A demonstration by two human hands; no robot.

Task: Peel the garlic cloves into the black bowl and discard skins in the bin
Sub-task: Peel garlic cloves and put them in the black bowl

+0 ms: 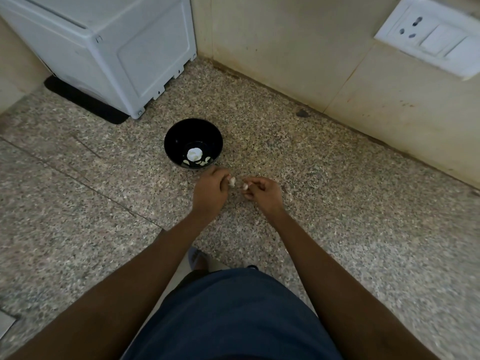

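Observation:
A black bowl [193,131] stands on the speckled stone counter, holding a white garlic bulb [194,154] and several peeled cloves [200,162]. Just in front of it, my left hand [209,189] pinches a small white garlic piece [232,181] at its fingertips. A short gap to the right, my right hand [263,192] pinches another small white piece [245,187]. Whether either piece is clove or skin is too small to tell. No bin is in view.
A white appliance [109,48] stands on a black mat [83,100] at the back left. A tiled wall [285,48] with a white socket and switch plate [431,35] runs along the back right. My dark blue clothing [233,320] fills the bottom.

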